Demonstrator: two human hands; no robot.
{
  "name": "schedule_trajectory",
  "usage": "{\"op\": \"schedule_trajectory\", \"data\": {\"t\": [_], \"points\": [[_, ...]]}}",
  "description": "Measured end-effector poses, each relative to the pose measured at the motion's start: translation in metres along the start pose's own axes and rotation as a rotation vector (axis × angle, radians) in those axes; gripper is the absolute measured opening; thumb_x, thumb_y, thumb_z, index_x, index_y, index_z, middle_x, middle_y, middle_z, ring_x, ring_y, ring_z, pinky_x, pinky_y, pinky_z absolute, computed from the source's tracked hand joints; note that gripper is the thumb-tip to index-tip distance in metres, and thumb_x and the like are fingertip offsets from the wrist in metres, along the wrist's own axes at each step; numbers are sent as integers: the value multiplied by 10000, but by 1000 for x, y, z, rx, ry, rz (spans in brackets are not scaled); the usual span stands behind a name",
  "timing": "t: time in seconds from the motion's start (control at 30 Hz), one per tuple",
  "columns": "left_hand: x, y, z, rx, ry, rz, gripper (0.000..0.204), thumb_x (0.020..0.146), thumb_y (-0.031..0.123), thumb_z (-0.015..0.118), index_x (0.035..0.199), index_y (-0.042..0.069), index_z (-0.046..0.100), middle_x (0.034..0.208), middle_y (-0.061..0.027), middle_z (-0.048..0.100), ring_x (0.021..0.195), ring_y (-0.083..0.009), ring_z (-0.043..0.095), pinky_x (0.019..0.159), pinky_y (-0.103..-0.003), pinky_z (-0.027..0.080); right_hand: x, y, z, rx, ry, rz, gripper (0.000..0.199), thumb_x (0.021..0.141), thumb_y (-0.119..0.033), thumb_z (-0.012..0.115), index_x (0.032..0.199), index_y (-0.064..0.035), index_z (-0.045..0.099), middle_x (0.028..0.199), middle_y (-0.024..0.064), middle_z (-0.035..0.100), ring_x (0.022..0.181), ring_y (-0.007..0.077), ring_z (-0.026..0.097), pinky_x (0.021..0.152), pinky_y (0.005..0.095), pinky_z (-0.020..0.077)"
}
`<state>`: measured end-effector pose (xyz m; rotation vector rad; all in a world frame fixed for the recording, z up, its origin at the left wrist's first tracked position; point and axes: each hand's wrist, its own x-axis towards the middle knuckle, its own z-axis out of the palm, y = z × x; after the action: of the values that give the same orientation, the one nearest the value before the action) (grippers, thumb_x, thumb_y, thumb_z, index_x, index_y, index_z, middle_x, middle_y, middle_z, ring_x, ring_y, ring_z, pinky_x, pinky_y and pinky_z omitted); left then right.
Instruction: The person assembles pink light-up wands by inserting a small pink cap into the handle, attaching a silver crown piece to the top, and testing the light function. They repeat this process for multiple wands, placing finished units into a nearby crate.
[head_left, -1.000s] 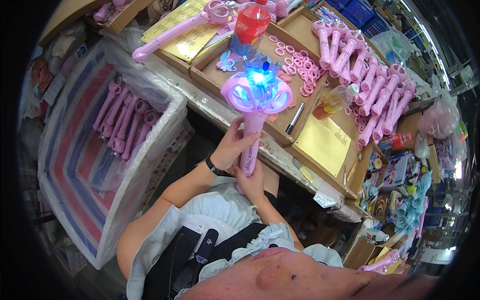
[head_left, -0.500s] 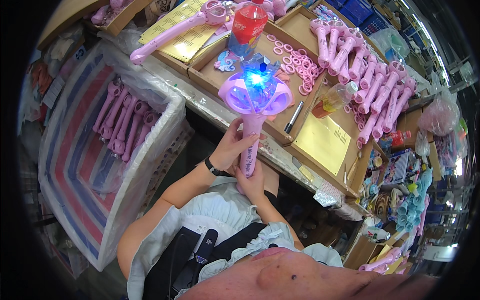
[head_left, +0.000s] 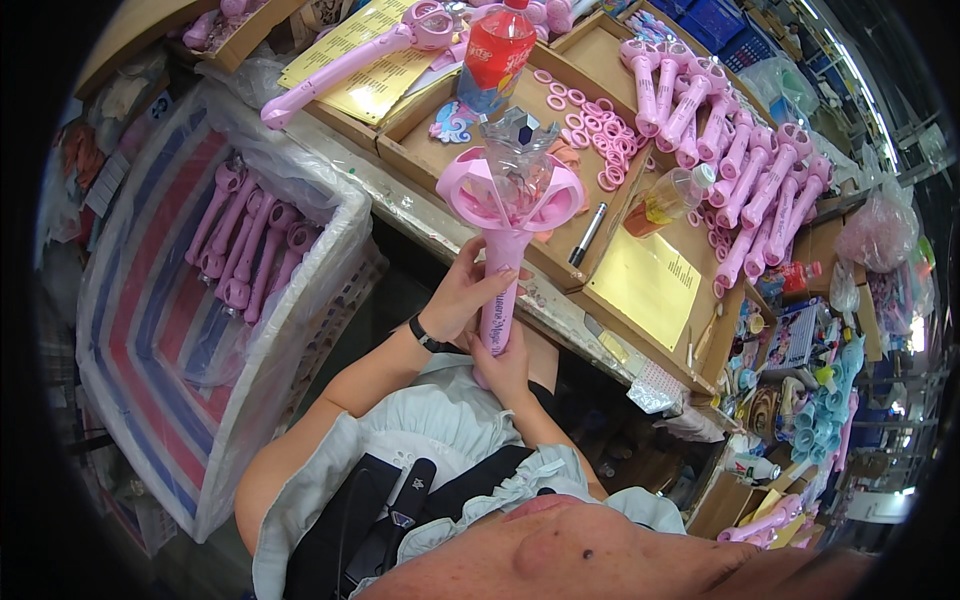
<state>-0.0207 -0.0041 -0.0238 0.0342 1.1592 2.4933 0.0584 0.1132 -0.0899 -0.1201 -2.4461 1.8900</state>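
Upright in front of me stands a pink toy wand (head_left: 508,250) with a wide looped head and a clear crystal-like top, which is unlit. Around the upper part of its handle my left hand (head_left: 468,290) is wrapped, a dark band on the wrist. Lower down, my right hand (head_left: 503,365) grips the handle near its bottom end, partly covering it. Just beyond the wand's head lie a blue and pink unicorn-like cutout (head_left: 453,123) and a bottle with a red label (head_left: 498,55).
At left, a lined crate (head_left: 345,215) with striped sheeting holds several pink wands (head_left: 245,240). Pink rings (head_left: 605,135), a marker (head_left: 588,234), a yellow sheet (head_left: 645,290) and a tilted bottle (head_left: 668,200) lie in cardboard trays on the bench. More wand handles (head_left: 760,190) are piled at right.
The blue light in the wand's top was glowing and is now off. Both hands keep the same hold and place.
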Motion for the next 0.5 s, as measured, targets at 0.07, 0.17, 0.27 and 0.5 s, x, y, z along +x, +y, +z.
{"op": "schedule_trajectory", "data": {"t": [0.07,0.17,0.27,0.5], "points": [[0,0,-1,10,3,1,649,855,114,627,1350,85,208,1077,-177,600,934,-200,600,809,-336,493,0,-1,0,0,1,5,435,746,-209,728,1071,-10,518,825,132,638,709,209,631,653,322,496],[0,-1,-1,-1,6,-5,651,853,116,631,1349,84,210,1078,-178,598,934,-203,602,810,-340,494,0,-2,0,-5,4,9,437,744,-213,729,1069,-9,518,822,131,635,707,208,628,653,322,495],[0,-4,-2,-21,7,-11,638,858,111,620,1349,81,213,1076,-180,598,942,-214,603,818,-342,494,-1,-5,-1,1,-11,27,421,750,-193,725,1063,-5,515,843,108,619,731,181,602,669,305,483],[9,11,-17,-335,-328,45,695,826,336,667,1344,72,287,1153,-170,566,994,-252,596,854,-381,492,0,-9,-20,21,-227,44,407,732,-196,733,1038,-22,528,828,69,599,717,147,561,672,290,468]]}}
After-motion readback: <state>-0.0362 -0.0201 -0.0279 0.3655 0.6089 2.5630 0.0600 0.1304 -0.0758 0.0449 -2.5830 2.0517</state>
